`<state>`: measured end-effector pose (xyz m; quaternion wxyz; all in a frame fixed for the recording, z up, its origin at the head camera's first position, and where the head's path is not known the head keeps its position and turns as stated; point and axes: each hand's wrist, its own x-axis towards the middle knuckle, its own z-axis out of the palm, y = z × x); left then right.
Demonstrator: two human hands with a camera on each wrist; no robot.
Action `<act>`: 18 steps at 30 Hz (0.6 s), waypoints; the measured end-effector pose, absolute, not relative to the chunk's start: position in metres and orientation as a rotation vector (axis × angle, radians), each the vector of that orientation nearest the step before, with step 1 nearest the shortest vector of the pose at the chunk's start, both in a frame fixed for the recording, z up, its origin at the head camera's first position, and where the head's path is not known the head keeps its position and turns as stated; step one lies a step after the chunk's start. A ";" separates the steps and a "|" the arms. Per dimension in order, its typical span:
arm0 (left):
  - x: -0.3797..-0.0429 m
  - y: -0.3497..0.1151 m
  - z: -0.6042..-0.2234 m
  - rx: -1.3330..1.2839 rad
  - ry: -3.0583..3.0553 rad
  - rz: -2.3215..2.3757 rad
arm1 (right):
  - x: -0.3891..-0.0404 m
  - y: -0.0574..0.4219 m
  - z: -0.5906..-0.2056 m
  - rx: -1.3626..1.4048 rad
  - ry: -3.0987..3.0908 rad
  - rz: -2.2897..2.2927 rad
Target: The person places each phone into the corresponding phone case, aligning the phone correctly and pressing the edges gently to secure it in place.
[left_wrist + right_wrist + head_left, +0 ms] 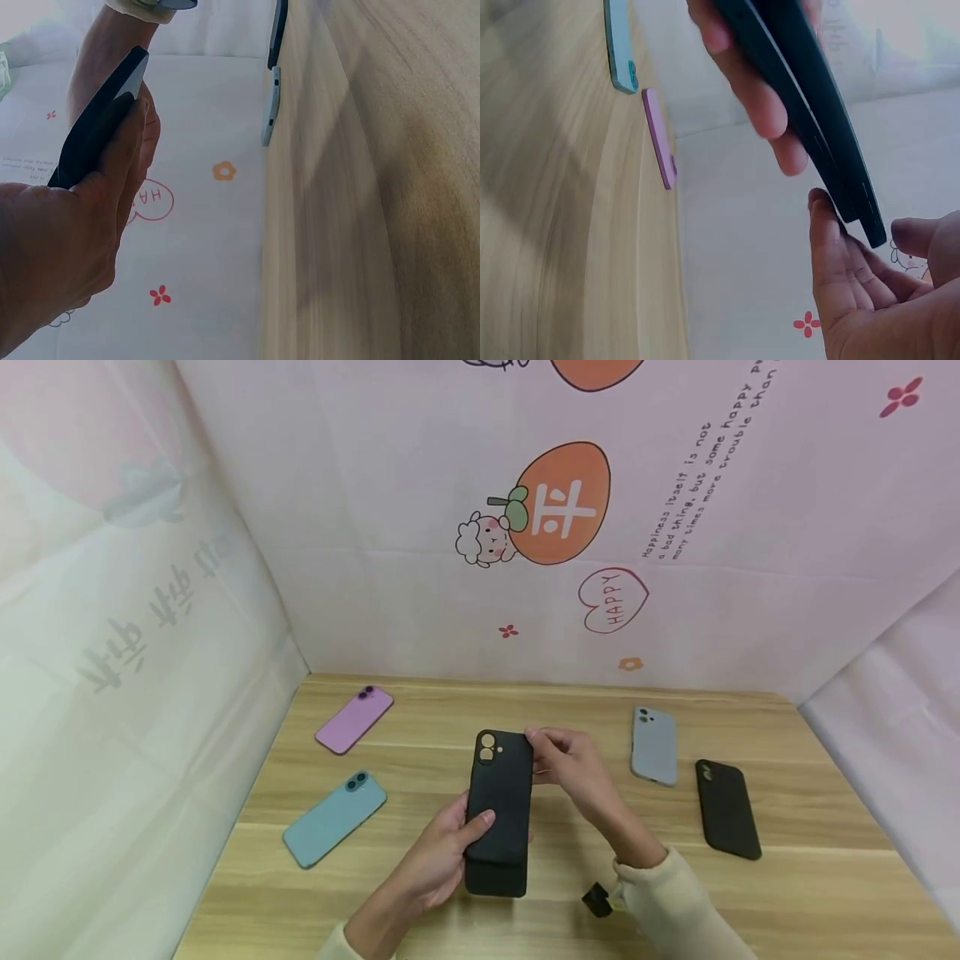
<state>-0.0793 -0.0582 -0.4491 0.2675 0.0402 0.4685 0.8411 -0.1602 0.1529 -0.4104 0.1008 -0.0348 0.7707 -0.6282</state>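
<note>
A black phone case (pixel 506 785) with cut-out camera holes is held up over the table, its top end pointing away. A second black slab (pixel 495 880), phone-shaped, lies against its underside and sticks out at the near end. My left hand (pixel 441 853) grips both from the left, thumb across the case's back and fingers underneath. My right hand (pixel 573 770) pinches the case's top right corner, thumb above and fingers below. In the right wrist view, the two slabs (pixel 810 97) lie almost parallel with their ends offset, and my right thumb is at the tip.
On the table's left lie a pink phone (pixel 355 720) and a light blue phone (pixel 335 818). To the right are a pale grey-blue phone case (pixel 654 746) and a black one (pixel 727 808). A printed cloth (pixel 420 610) hangs behind the table (pixel 427 710).
</note>
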 end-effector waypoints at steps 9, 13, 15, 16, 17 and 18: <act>-0.079 -0.058 -0.447 0.142 1.276 2.250 | -0.159 0.154 -0.411 -0.144 2.250 -1.844; -0.078 -0.059 -0.446 0.163 1.271 2.251 | -0.158 0.155 -0.412 -0.173 2.263 -1.820; -0.078 -0.059 -0.445 0.165 1.268 2.251 | -0.157 0.155 -0.412 -0.179 2.267 -1.815; -0.078 -0.060 -0.445 0.165 1.269 2.251 | -0.157 0.155 -0.412 -0.182 2.265 -1.814; -0.078 -0.060 -0.445 0.168 1.269 2.251 | -0.157 0.155 -0.412 -0.187 2.263 -1.814; -0.077 -0.060 -0.445 0.169 1.270 2.251 | -0.157 0.155 -0.412 -0.191 2.261 -1.815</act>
